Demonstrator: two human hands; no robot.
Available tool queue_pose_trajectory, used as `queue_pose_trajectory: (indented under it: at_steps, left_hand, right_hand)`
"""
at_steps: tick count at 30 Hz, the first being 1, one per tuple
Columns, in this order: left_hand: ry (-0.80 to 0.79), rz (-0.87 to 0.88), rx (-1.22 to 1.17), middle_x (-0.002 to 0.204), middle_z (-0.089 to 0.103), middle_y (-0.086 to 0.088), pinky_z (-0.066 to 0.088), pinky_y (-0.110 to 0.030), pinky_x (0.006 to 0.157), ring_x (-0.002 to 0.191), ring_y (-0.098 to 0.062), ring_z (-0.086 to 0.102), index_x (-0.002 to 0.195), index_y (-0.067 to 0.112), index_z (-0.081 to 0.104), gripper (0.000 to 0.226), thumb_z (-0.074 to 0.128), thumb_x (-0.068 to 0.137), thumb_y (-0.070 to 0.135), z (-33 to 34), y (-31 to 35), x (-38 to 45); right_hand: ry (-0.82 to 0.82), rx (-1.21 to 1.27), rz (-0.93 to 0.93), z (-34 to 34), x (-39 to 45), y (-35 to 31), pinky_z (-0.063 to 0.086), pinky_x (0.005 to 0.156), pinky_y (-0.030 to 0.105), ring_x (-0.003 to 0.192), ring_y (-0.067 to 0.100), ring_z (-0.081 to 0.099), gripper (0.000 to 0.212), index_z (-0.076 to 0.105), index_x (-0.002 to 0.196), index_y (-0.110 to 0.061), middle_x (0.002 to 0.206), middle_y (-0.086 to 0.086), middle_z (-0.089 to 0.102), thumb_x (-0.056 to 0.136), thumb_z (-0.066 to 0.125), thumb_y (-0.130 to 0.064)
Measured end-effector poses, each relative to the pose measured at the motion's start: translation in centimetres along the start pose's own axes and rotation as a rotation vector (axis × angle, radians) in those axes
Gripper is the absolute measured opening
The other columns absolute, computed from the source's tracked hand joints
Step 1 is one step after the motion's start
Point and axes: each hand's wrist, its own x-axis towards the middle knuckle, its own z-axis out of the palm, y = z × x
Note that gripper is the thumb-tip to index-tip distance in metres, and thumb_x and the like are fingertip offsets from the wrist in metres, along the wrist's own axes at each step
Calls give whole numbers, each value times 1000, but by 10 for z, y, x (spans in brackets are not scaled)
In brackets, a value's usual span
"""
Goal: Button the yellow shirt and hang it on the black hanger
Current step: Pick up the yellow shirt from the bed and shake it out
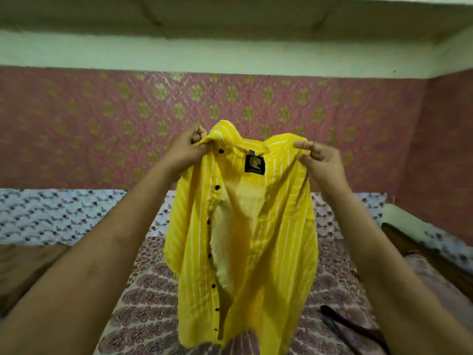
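The yellow shirt (pixel 256 226) with thin white stripes hangs in the air in front of me, its front open. Dark buttons run down its left placket and a black label shows inside the neck. My left hand (pixel 188 149) pinches the shirt at the left of the collar. My right hand (pixel 320 160) grips the fabric at the right shoulder. The shirt's lower hem hangs just above the bed. The black hanger (pixel 350 326) lies on the bed at the lower right, partly hidden behind my right forearm.
A bed with a patterned bedsheet (pixel 148 290) spreads below the shirt. A blue-white patterned cloth (pixel 51 216) lies at the back left. A pink wall covering with gold flowers (pixel 128 119) stands behind. A dark wooden edge (pixel 409 244) runs at the right.
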Motion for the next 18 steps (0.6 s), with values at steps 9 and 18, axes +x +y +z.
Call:
queue_pose_trajectory:
  at_steps: [9, 18]
  left_hand:
    - [191, 144, -498, 55, 61, 15, 41, -24, 64, 64, -7, 52, 53, 27, 60, 42, 53, 74, -9, -56, 65, 19]
    - [110, 113, -364, 72, 56, 3, 42, -19, 60, 66, -6, 51, 68, 24, 51, 31, 61, 80, -4, -27, 28, 25]
  right_hand:
    - [136, 14, -316, -16, 7, -96, 45, 74, 17, 81, 8, 57, 55, 62, 110, -17, 105, 3, 64, 67, 38, 6]
    - [150, -37, -242, -4, 21, -42, 46, 94, 17, 106, 1, 57, 56, 60, 113, -18, 118, 0, 61, 74, 36, 13]
